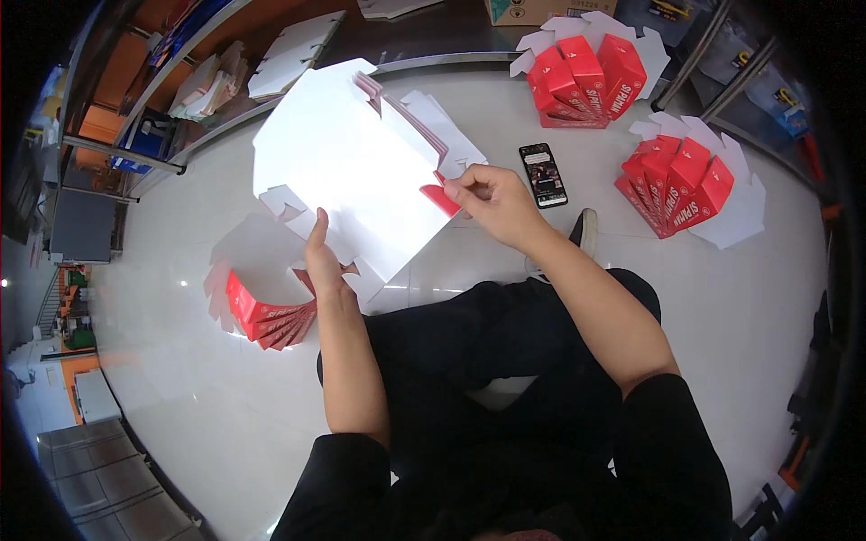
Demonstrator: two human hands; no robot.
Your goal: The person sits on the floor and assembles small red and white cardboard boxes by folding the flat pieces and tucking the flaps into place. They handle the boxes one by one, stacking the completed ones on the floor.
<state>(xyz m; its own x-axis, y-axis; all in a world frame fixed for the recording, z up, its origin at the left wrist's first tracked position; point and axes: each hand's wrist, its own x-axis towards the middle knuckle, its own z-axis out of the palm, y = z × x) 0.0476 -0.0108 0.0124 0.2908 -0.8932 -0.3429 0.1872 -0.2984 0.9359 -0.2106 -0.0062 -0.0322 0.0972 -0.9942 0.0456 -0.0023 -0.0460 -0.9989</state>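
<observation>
In front of me a stack of flat cardboard box blanks (347,171) is tilted up, its white inner side facing me and cut flaps along its edges. My left hand (327,257) grips the lower left edge, thumb on the near side and fingers mostly hidden behind the cardboard. At the right edge my right hand (492,198) pinches a small red flap (438,200), folded over so that its coloured side shows. Nested red-and-white folded boxes (271,311) stand on the floor beside my left forearm.
Two more clusters of nested red boxes stand at the far right, one behind (586,86) and one nearer (681,185). A phone (543,175) lies on the tiled floor by my shoe (586,233). Metal shelving (433,61) runs along the back, holding flat white cardboard (296,56) and a carton (541,11).
</observation>
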